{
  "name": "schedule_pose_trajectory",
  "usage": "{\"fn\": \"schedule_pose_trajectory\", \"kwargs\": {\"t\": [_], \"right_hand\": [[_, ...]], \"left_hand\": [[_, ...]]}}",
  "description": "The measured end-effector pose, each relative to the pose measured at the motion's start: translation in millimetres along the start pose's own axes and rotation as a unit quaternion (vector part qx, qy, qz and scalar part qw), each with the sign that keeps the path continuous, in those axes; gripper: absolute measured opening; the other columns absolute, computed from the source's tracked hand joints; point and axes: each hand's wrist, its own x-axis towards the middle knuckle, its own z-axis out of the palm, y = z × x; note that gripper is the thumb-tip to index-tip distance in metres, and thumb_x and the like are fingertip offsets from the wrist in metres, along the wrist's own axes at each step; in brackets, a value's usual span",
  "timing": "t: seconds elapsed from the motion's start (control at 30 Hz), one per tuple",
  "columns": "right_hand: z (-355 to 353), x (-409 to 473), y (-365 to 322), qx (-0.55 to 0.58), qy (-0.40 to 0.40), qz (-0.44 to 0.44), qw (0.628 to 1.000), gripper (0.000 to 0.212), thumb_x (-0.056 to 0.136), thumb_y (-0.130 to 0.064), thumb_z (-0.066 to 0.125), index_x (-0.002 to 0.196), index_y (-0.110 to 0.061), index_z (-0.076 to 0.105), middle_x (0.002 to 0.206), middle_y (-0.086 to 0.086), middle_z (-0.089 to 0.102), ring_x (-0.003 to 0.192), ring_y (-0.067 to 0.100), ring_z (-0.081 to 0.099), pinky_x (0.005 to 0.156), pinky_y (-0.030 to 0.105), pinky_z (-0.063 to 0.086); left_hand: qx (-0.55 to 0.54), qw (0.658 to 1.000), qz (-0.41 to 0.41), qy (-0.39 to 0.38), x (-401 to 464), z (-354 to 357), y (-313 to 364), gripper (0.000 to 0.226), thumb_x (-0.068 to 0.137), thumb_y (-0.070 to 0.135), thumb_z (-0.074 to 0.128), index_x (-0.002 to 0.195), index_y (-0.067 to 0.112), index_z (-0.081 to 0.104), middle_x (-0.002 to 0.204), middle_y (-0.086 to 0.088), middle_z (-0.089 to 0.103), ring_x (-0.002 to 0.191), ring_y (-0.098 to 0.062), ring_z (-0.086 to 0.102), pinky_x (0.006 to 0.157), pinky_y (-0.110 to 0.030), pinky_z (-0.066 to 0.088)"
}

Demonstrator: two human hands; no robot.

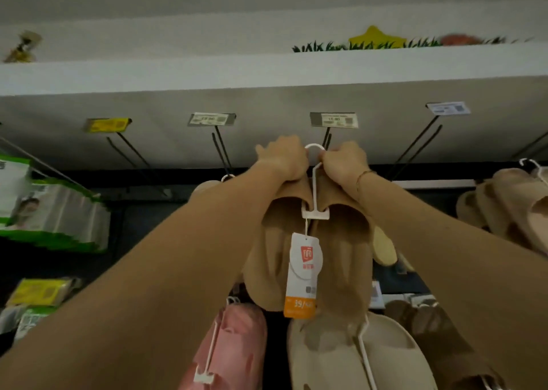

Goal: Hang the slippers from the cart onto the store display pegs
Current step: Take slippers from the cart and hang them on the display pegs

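Two raised arms frame pink slippers (pixel 234 339) and cream slippers (pixel 341 357) hanging lowest. Above them, the left hand (pixel 284 160) and right hand (pixel 345 163) grip tan slippers (pixel 341 241) by the top, tag (pixel 302 274) dangling, white hanger (pixel 315 179) hook just below a black peg (pixel 327 139).

— where's the camera sitting?
— on the person's head, only the one view. it tilts upward at a store wall, seeing the underside of a white shelf (pixel 267 72) and the price tags (pixel 333 120) on the pegs (pixel 326 137).
— how near?
— close. both forearms stretch up from the bottom corners, and the left hand (pixel 284 158) and right hand (pixel 345 161) meet near the middle of the frame.
— wide lens?
— yes, the shelf edge bows and the edges blur.
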Motion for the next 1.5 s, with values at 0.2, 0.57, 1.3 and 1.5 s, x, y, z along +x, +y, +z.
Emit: {"fn": "schedule_pose_trajectory", "kwargs": {"t": [0.2,0.57,1.3,1.5], "right_hand": [[-1.6,40.8,15.6,0.01,0.074,-0.049,0.996,0.029,0.098,-0.031,0.056,0.083,-0.015,0.073,0.084,0.004,0.069,0.083,0.023,0.064,0.092,0.05,0.054],[-7.7,112.7,47.7,-0.046,0.037,-0.099,0.993,0.03,0.095,-0.031,0.061,0.089,-0.005,0.075,0.081,0.011,0.07,0.078,0.028,0.065,0.072,0.037,0.056],[169.3,191.9,230.1,-0.138,-0.101,0.002,0.985,0.018,0.097,-0.015,0.056,0.106,-0.005,0.069,0.106,0.014,0.067,0.098,0.029,0.063,0.089,0.041,0.054],[171.6,181.1,230.8,-0.196,-0.136,-0.002,0.971,0.015,0.099,-0.017,0.051,0.105,-0.007,0.061,0.1,0.013,0.06,0.099,0.03,0.06,0.094,0.044,0.051]], "left_hand": [[-0.022,0.996,0.043,0.076,38.5,22.3,16.4,0.026,0.105,0.03,0.04,0.112,0.023,0.065,0.111,-0.003,0.065,0.111,-0.029,0.059,0.112,-0.057,0.024],[-0.053,0.994,0.027,0.087,90.9,66.2,29.1,0.021,0.104,0.032,0.042,0.094,0.024,0.059,0.099,-0.003,0.059,0.107,-0.03,0.058,0.111,-0.055,0.028],[0.038,0.998,-0.038,-0.018,146.9,327.8,-48.1,0.025,0.1,0.026,0.049,0.122,0.023,0.06,0.13,-0.006,0.054,0.129,-0.03,0.045,0.112,-0.055,0.026],[0.006,0.996,0.005,-0.084,129.6,334.3,-49.5,0.045,0.092,0.036,0.059,0.134,0.022,0.05,0.143,-0.005,0.046,0.137,-0.027,0.039,0.112,-0.049,0.026]]}}
